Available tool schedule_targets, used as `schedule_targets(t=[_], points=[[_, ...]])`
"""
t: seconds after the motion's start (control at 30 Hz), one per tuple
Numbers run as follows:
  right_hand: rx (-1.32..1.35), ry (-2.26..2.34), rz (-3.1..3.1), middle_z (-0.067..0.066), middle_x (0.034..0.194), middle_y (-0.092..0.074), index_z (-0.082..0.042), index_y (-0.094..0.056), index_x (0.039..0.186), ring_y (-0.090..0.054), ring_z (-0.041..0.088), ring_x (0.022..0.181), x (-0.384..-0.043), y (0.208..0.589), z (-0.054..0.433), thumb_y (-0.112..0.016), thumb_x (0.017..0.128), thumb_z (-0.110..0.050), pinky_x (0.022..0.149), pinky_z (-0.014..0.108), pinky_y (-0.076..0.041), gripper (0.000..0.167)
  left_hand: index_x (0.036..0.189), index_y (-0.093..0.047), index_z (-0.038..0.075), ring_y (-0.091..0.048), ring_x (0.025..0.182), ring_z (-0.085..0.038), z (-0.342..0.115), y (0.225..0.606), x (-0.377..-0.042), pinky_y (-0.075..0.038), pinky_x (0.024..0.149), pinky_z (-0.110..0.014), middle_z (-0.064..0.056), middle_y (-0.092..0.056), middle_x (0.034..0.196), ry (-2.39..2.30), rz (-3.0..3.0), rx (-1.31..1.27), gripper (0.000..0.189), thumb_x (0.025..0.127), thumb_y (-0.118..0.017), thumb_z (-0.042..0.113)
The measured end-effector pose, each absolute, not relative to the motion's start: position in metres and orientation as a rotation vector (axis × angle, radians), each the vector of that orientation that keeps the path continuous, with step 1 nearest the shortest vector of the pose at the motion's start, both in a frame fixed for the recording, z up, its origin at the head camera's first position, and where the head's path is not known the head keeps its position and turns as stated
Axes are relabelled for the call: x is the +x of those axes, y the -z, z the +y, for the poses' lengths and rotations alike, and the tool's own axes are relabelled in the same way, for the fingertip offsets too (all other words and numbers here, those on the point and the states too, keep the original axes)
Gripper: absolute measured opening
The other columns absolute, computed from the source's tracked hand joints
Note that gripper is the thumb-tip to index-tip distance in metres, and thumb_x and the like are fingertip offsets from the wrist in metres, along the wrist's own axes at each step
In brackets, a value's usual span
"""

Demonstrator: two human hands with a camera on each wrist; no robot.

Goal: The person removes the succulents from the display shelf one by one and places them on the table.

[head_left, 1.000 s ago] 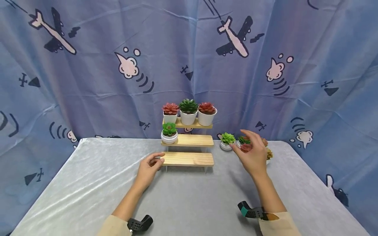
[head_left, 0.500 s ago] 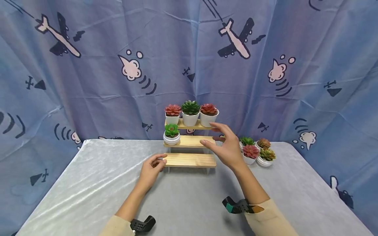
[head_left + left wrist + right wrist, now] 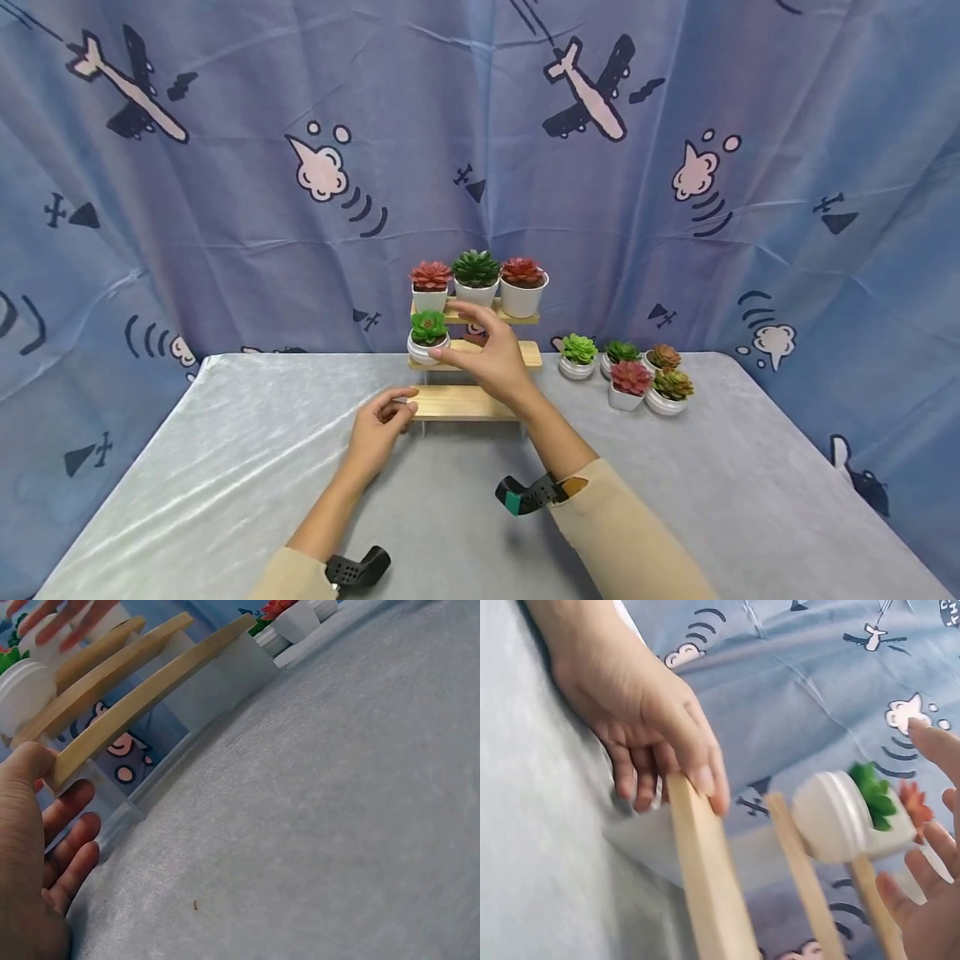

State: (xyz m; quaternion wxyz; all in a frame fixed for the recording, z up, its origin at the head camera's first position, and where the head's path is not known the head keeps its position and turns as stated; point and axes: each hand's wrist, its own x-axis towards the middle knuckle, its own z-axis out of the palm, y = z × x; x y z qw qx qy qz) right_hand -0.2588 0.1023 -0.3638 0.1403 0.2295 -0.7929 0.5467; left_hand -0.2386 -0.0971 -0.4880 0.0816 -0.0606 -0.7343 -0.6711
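A three-step wooden plant stand (image 3: pixel 465 404) stands mid-table. My left hand (image 3: pixel 377 433) pinches the left end of its lowest board, thumb on top, as the left wrist view shows. On the middle step's left end sits a bright green succulent (image 3: pixel 428 327) in a round white pot. My right hand (image 3: pixel 495 358) hovers just right of that pot, fingers spread; in the right wrist view, a gap shows between the fingers (image 3: pixel 930 862) and the pot (image 3: pixel 829 817). The top step bears a pink-red succulent (image 3: pixel 431 277), a dark green one (image 3: pixel 476 271) and a dark red one (image 3: pixel 522 275).
Right of the stand are several potted succulents: a light green one (image 3: pixel 577 354), a dark green one (image 3: pixel 621 354), a red one (image 3: pixel 630 382), an orange one (image 3: pixel 664 358) and a yellow-green one (image 3: pixel 670 390). A blue patterned curtain (image 3: pixel 247 217) hangs behind the table.
My right hand has swept left from beside the light green succulent, across the stand, to the potted succulent on the middle step. The left hand has stayed on the lowest board.
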Motion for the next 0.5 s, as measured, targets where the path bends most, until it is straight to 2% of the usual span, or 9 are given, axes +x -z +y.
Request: schedule_targets(t=[0.23,0.5], points=[[0.586,-1.651,-2.288,0.005,0.149,-0.050,-0.015,-0.062,0.136,-0.050,0.025,0.137,-0.268,0.377,0.078,-0.085,0.082,-0.019,0.109,0.051,-0.048,0.060,0.118,-0.072,0.006,-0.064,0.076,-0.007,-0.097,0.491,-0.238,-0.055,0.070,-0.023,-0.008,-0.072,0.087,2.025,-2.193,-0.190,0.024,0.095,-0.070,0.014],[0.511,-1.628,-2.239,0.011,0.148,-0.050,-0.011,-0.068,0.128,-0.050,0.028,0.137,-0.272,0.388,0.058,-0.087,0.079,-0.015,0.100,0.047,-0.055,0.053,0.116,-0.072,0.006,-0.065,0.074,-0.005,-0.098,0.488,-0.241,-0.055,0.068,-0.022,-0.007,-0.073,0.087,2.008,-2.181,-0.195,0.022,0.094,-0.069,0.010]])
